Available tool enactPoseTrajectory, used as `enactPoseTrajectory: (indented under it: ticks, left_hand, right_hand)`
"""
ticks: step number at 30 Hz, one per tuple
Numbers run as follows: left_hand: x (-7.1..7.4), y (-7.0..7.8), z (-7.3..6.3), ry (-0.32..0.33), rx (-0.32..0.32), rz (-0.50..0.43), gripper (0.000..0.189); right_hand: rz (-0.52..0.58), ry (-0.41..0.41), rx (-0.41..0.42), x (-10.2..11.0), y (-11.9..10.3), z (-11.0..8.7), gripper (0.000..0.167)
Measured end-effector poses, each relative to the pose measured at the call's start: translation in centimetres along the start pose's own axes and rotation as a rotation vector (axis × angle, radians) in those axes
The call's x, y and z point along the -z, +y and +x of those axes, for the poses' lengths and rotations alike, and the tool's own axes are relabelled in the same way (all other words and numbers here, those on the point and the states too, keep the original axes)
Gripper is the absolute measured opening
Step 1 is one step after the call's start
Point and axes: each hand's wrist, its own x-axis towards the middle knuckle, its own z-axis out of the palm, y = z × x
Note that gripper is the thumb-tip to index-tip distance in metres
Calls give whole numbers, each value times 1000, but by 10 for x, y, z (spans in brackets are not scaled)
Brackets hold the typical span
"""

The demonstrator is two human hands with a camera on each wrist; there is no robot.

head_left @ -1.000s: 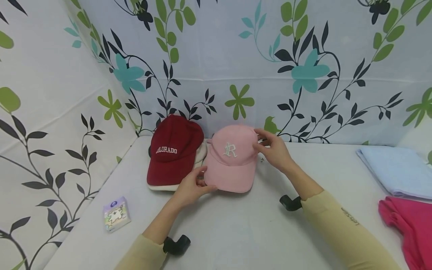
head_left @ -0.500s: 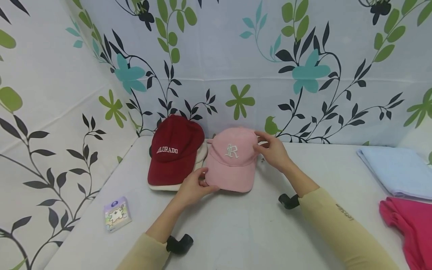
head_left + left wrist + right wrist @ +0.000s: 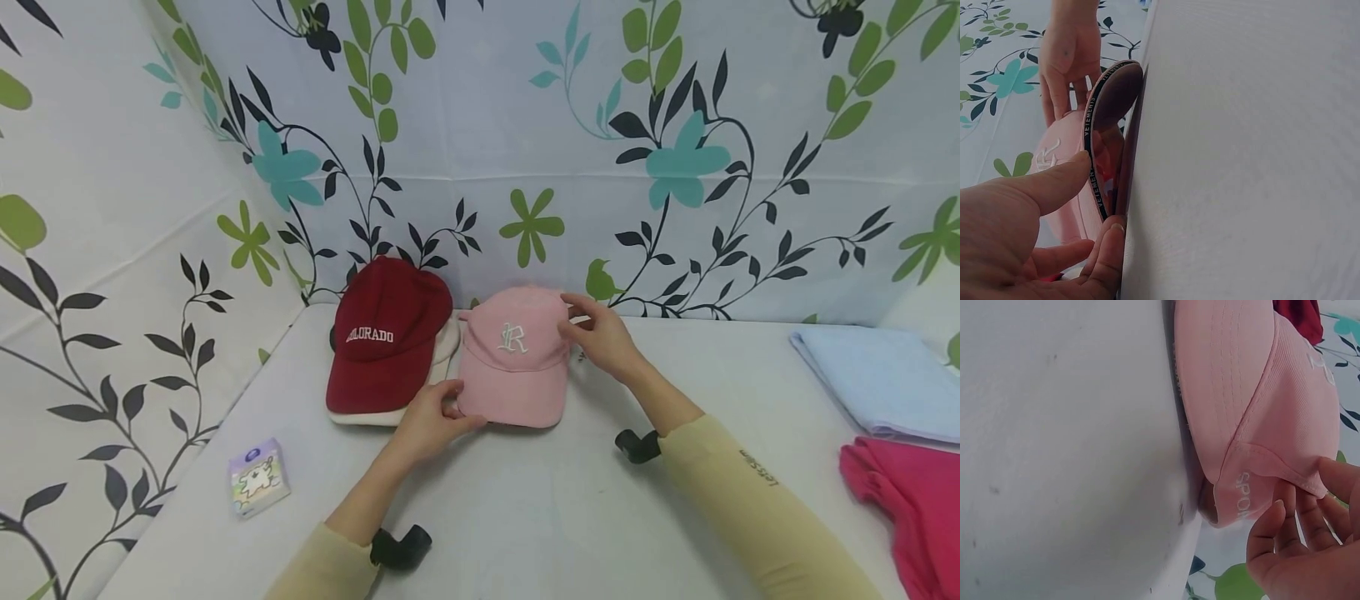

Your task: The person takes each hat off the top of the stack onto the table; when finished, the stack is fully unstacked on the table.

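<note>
A pink baseball cap [image 3: 513, 354] with a white embroidered R sits on the white table, brim toward me. My left hand [image 3: 429, 423] holds the brim's left front corner between thumb and fingers. In the left wrist view, its thumb presses the brim's lettered black edge [image 3: 1089, 125], and the hollow underside shows. At the crown's right side, my right hand [image 3: 602, 335] pinches the fabric. Part of that hand's grip hides behind the cap [image 3: 1297, 412] in the right wrist view. Close on the left stands a dark red COLORADO cap [image 3: 386, 333] over a cream cap [image 3: 444, 350].
A small pack with a cartoon print [image 3: 258, 477] lies at the left. Folded light blue cloth [image 3: 885, 379] and crumpled hot pink cloth [image 3: 903, 500] lie at the right. A leaf-patterned curtain [image 3: 465, 125] rises right behind the caps.
The pink cap's crown has sunk slightly, and my right hand has shifted a little down and left with it. My left hand keeps its hold on the brim.
</note>
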Motion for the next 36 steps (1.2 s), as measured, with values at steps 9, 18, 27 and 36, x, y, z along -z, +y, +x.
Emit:
enactPoseTrajectory:
  ticks: [9,18,27,36]
  left_hand:
    - [2,2,-3,-7,21,-16,65]
    - [8,1,-11,-14,23,-91,64]
    - [16,4,-18,-19,28,-143,63]
    - [17,5,-24,-24,57,-185,62]
  right_hand:
    - [-76,25,73,6,-3,-6,56]
    - [-140,-28,375,-2,-20,-21,62]
    - [-251,-194,485,-13,-30,-37,73]
    - [-490,-274,491,-23,-26,-46,84]
